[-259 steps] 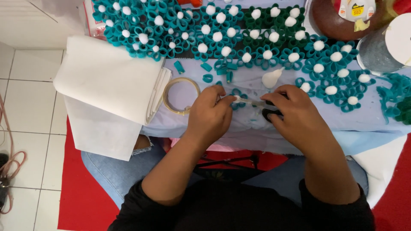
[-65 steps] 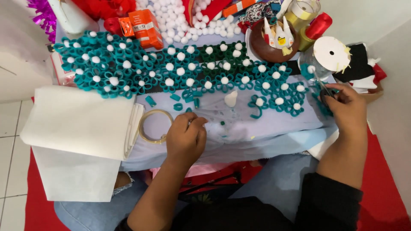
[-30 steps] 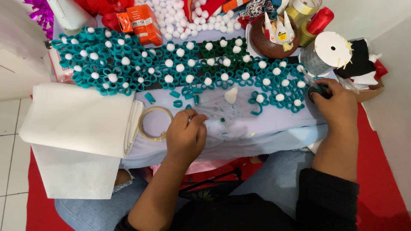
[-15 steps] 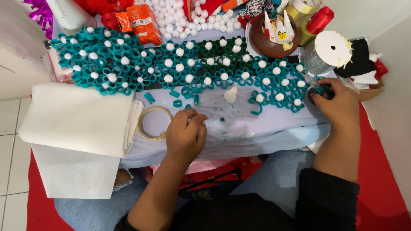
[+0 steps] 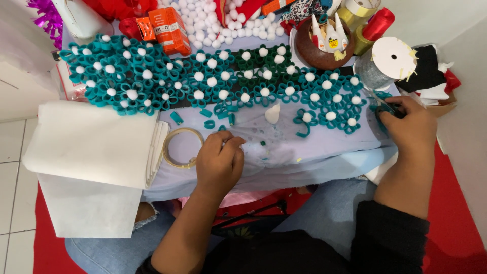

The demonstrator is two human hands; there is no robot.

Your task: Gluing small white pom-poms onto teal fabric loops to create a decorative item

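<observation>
My left hand (image 5: pixel 219 160) rests on the pale blue cloth (image 5: pixel 314 152) with its fingers curled shut, and whether anything is pinched in them is hidden. A small teal loop (image 5: pixel 221 128) lies just beyond its fingertips. My right hand (image 5: pixel 410 124) is at the cloth's right edge, closed around a pair of scissors (image 5: pixel 386 105) whose blades point left over a heap of teal strips (image 5: pixel 378 96). Rows of teal felt flowers (image 5: pixel 213 86) with white pompom centres lie across the far side of the cloth.
A folded white sheet (image 5: pixel 91 142) and a tape ring (image 5: pixel 178 148) lie at the left. At the back are a brown bowl of glue tubes (image 5: pixel 317 48), a silver ribbon spool (image 5: pixel 388 61), loose white pompoms (image 5: pixel 218 20) and orange boxes (image 5: pixel 170 30). A white cone (image 5: pixel 273 114) stands mid-cloth.
My right hand has slid a little to the right with the scissors, covering more of their black handles. My left hand has stayed in place.
</observation>
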